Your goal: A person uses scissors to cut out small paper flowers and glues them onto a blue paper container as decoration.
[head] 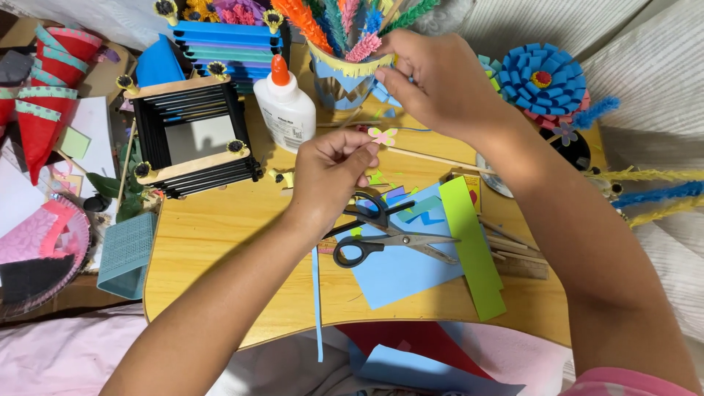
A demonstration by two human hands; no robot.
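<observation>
A small wooden table (pixel 220 242) is seen crowded with craft supplies around black-handled scissors (pixel 385 235), which lie on blue paper (pixel 400 275). Just above the scissors, a small pink-and-yellow paper flower (pixel 383 136) is pinched by the left hand (pixel 330 172). Farther above, the right hand (pixel 436 81) is held with fingers curled, its grip unclear, beside a glue bottle (pixel 284 106).

My craft corner at home

I work at a small wooden table (pixel 220 235) crowded with paper-craft gear: a white glue bottle (pixel 286 110), black-handled scissors (pixel 381 238), sheets of blue paper (pixel 400 271) and a green strip (pixel 473 249), a frame box of painted sticks (pixel 192 139), a blue paper flower (pixel 543 77) and a cup of paper stems (pixel 345 70). Pink bedding (pixel 66 352) lies below the table edge.
</observation>
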